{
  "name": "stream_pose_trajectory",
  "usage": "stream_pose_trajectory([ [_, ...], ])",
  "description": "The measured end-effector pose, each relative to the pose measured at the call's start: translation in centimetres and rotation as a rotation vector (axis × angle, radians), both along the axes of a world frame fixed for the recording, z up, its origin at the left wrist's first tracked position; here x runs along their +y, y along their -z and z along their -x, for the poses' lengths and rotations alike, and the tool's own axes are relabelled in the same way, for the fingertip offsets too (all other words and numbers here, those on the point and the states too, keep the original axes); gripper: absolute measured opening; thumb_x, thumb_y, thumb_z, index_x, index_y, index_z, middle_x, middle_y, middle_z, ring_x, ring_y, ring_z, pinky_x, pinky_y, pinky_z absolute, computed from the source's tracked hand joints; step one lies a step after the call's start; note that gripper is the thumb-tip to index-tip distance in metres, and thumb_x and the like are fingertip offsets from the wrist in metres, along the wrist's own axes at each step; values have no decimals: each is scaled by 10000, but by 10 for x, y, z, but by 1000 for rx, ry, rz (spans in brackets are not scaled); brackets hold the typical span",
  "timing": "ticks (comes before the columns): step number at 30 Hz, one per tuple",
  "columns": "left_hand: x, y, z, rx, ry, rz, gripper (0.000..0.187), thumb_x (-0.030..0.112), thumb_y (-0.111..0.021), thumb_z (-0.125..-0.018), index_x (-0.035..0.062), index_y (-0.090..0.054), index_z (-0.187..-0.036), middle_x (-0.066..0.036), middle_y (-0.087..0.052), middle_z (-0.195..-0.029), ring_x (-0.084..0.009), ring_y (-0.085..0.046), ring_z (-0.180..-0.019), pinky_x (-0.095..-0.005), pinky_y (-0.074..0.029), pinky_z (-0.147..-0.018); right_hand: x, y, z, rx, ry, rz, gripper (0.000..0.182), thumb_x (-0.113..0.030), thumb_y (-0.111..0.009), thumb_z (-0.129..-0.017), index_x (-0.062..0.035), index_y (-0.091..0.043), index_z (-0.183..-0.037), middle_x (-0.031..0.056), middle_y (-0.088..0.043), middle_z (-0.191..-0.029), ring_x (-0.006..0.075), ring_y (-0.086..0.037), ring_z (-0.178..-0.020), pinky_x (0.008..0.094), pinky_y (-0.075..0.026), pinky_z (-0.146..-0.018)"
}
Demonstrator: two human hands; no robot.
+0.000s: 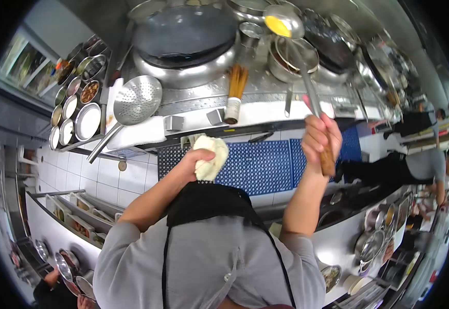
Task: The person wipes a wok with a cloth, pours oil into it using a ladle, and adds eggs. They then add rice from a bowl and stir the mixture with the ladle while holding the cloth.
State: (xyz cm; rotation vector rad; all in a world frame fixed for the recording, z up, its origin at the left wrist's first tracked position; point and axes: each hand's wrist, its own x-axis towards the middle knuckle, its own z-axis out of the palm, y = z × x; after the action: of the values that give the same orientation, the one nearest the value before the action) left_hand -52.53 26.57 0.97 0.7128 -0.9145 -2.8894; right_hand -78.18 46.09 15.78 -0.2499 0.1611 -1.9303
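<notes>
My right hand (320,135) is wrapped round the wooden handle of a long ladle (306,77). The ladle's bowl holds yellow liquid (277,26) and is raised over the back of the stove, near a metal pot (292,62). In my left hand (196,162) is a bunched, off-white cloth (212,157), held in front of the stove edge. A large dark wok (184,33) sits on a steel ring ahead of me. Between wok and pot lies a bamboo brush (235,92), and a perforated strainer (138,100) rests at the left on white cloth.
Steel bowls of seasonings (86,121) stand in a rack at the left. A second dark wok (330,44) is on the right. Blue perforated mats (255,165) cover the floor below. Behind me run counters with containers (77,224) and bowls (369,244). Another person (394,170) stands at the right.
</notes>
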Motion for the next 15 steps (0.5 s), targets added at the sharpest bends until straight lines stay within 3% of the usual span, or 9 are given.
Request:
stream_pose_trajectory([
  [3,-33,-3,-32,64,-201,107,530,182,-687,-707,-19,-558,-1180,-142,-665,-948,-254,-676,-793,-371,-581,-678,-96,24,14,-42,-203,20,476,-147,-417,-980,96,-321,-1378,80,-530,-807,134,-517,-567,288,-459,-465],
  [5,-58,-13,-34,-7,-399,209,490,168,-680,-744,0,-542,-1184,-124,-653,-991,-243,-661,-875,-388,-563,-762,-157,45,24,-16,-301,-17,461,-151,-439,-969,109,-376,-1344,72,-546,-815,131,-533,-583,282,-467,-476],
  [7,-103,-6,-21,-15,-538,250,409,177,-657,-801,20,-541,-1160,-115,-649,-990,-245,-661,-869,-390,-564,-758,-216,63,34,78,-360,-104,367,-158,-471,-954,107,-510,-1205,45,-567,-790,111,-532,-564,259,-464,-473],
  [9,-144,-32,2,-80,-648,278,375,305,-617,-887,30,-543,-1131,-114,-644,-999,-242,-661,-868,-407,-567,-743,-263,72,39,204,-385,-248,270,-175,-521,-931,55,-566,-1067,17,-572,-745,91,-533,-547,243,-459,-453],
  [11,-196,-38,24,-59,-544,272,486,510,-506,-938,71,-543,-1144,-103,-640,-1026,-239,-662,-872,-423,-569,-716,-299,68,28,438,-226,-552,149,-167,-580,-890,-19,-585,-883,-5,-574,-680,75,-529,-512,236,-453,-427],
  [13,-223,-54,49,-179,-558,306,578,633,-394,-936,122,-550,-1156,-88,-645,-1032,-243,-663,-878,-435,-567,-695,-330,60,9,688,-18,-832,169,-115,-627,-829,-52,-565,-685,34,-575,-585,127,-526,-444,266,-423,-392],
  [15,-253,-49,73,-163,-503,220,591,664,-389,-920,148,-578,-1137,-81,-653,-1020,-259,-660,-884,-444,-562,-702,-338,52,-3,978,50,-991,146,-65,-623,-809,-25,-573,-678,70,-574,-570,167,-542,-435,297,-420,-389],
])
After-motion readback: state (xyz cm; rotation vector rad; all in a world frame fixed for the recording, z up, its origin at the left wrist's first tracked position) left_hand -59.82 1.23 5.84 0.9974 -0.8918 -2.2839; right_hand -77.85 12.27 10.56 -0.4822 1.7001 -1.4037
